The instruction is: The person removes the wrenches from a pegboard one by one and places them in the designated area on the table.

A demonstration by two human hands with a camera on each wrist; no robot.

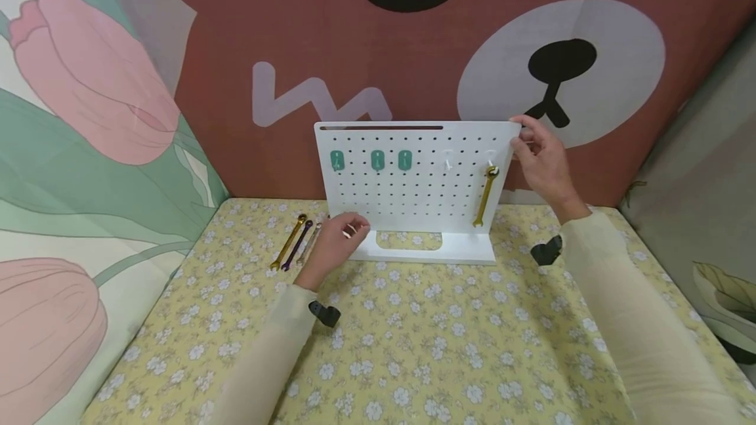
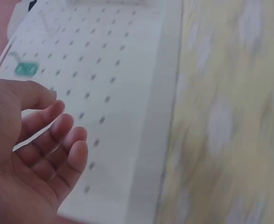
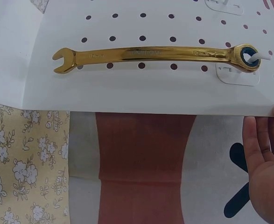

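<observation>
A white pegboard [image 1: 407, 205] stands upright at the back of the table. My right hand [image 1: 545, 159] pinches its upper right edge between thumb and fingers. Near that edge a gold combination wrench [image 3: 141, 53] hangs by its ring end from a white hook [image 3: 237, 74]. In front of the board's lower left, my left hand [image 1: 339, 241] hovers with loosely curled fingers and holds nothing; the left wrist view shows the palm and bent fingers [image 2: 71, 163] before the perforated panel. Beside it lie a gold wrench [image 1: 288, 241], a purple wrench [image 1: 297, 245] and a silver wrench [image 1: 308, 244], the silver one partly hidden.
Three green hooks [image 1: 377, 160] sit along the board's upper row, with another clear-white hook [image 1: 447, 161] right of them. The board's base [image 1: 425, 257] has a cutout. A yellow floral cloth [image 1: 407, 333] covers the table, and a printed curtain [image 1: 283, 31] hangs behind.
</observation>
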